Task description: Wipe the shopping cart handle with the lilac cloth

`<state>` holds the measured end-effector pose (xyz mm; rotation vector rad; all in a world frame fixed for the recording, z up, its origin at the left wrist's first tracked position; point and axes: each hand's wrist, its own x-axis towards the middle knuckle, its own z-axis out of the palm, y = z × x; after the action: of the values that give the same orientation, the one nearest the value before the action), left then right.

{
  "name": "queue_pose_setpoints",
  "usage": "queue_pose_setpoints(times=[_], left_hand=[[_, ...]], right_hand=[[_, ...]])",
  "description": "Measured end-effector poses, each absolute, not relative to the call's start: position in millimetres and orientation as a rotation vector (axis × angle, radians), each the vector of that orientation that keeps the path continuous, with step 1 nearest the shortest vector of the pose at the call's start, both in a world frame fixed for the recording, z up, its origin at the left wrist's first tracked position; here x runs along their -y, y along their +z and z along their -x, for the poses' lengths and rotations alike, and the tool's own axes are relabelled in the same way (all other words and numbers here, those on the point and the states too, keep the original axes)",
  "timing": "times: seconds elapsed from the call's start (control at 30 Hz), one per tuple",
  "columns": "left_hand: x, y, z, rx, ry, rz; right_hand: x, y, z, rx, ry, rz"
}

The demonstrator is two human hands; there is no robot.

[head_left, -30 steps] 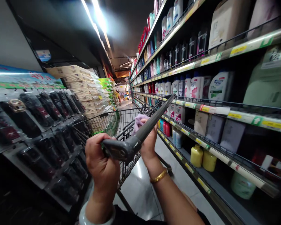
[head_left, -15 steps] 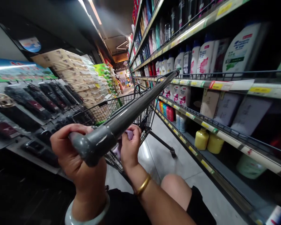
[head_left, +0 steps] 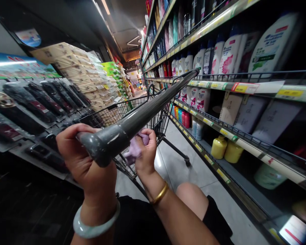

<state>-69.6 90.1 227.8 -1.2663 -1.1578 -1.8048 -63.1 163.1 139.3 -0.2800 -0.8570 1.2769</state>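
Purple cloth [head_left: 134, 152] and right hand [head_left: 146, 156] have shifted, over the past second, toward the near end of the cart handle [head_left: 153, 106] — now just below the bar. I record my left hand [head_left: 88, 163], at eight o'clock, wrapped around that end. My right, at six, pinches the cloth; contact with the bar I cannot tell. Noted: shampoo bottles [head_left: 229, 56] at two o'clock, hanging packs [head_left: 38, 102] at nine.
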Motion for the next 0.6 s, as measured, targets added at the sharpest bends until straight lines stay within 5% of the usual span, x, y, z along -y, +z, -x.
queue_pose_setpoints(times=[0.13,0.27,0.4,0.6], left_hand=[[-85.2,227.7,61.2,1.317,-1.712,1.203],[-87.3,227.4,69.0,1.211,-1.775,1.262],[-86.8,227.7,74.9,1.23,-1.762,1.26],[-81.3,228.1,71.1,1.308,-1.663,1.22]], right_hand=[[-144.1,157.7,43.3,1.044,0.974,0.151],[-153.3,118.6,65.0,1.238,0.779,0.136],[-165.8,92.7,76.8,1.416,0.771,0.25],[-162.4,120.4,46.0,1.59,0.84,0.152]])
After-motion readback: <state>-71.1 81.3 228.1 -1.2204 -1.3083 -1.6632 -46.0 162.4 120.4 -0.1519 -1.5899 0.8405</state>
